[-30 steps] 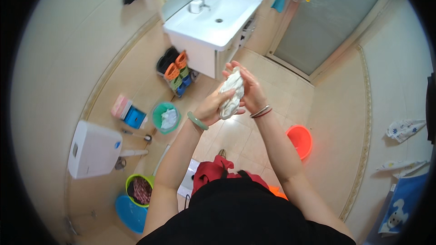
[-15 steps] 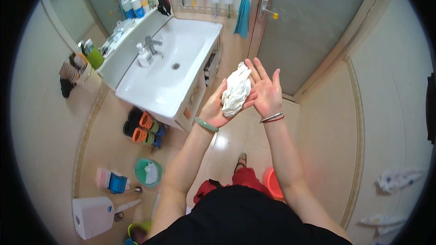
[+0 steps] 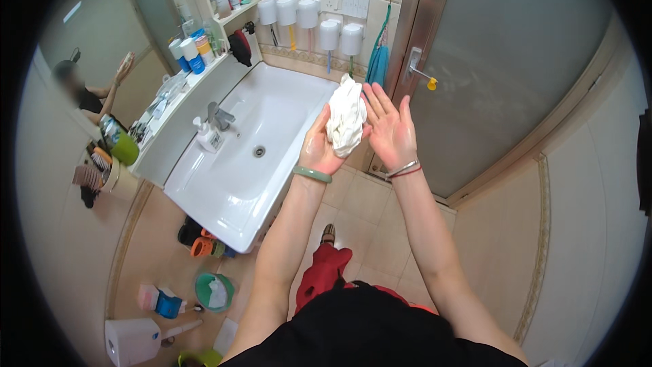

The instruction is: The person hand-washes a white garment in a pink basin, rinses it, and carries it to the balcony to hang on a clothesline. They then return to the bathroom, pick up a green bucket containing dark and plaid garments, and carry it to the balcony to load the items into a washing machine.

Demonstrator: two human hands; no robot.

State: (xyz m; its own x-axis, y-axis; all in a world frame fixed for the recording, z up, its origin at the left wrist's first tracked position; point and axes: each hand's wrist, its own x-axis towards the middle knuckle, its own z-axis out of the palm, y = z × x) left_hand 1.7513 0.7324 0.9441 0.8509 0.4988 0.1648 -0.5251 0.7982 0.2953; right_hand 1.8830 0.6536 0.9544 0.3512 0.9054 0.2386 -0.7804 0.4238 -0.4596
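A wrung, crumpled white cloth rests on the palm of my left hand, which cradles it with the thumb along one side. What garment or towel it is, I cannot tell. Beside it my right hand is turned palm up with its fingers stretched out, near the cloth's right edge and holding nothing. A green bangle circles my left wrist; thin bracelets are on the right. Both hands are held out just right of the white washbasin, which has a grey tap and a white pump bottle.
A glass door with a metal handle stands ahead right. White cups and a teal towel hang on the far wall. Toiletries line the shelf under the mirror at left. A green bin stands on the floor at lower left.
The view has shifted as I step forward, so the basin and far wall look closer. The cloth stays in my left hand, and my right hand stays open beside it.
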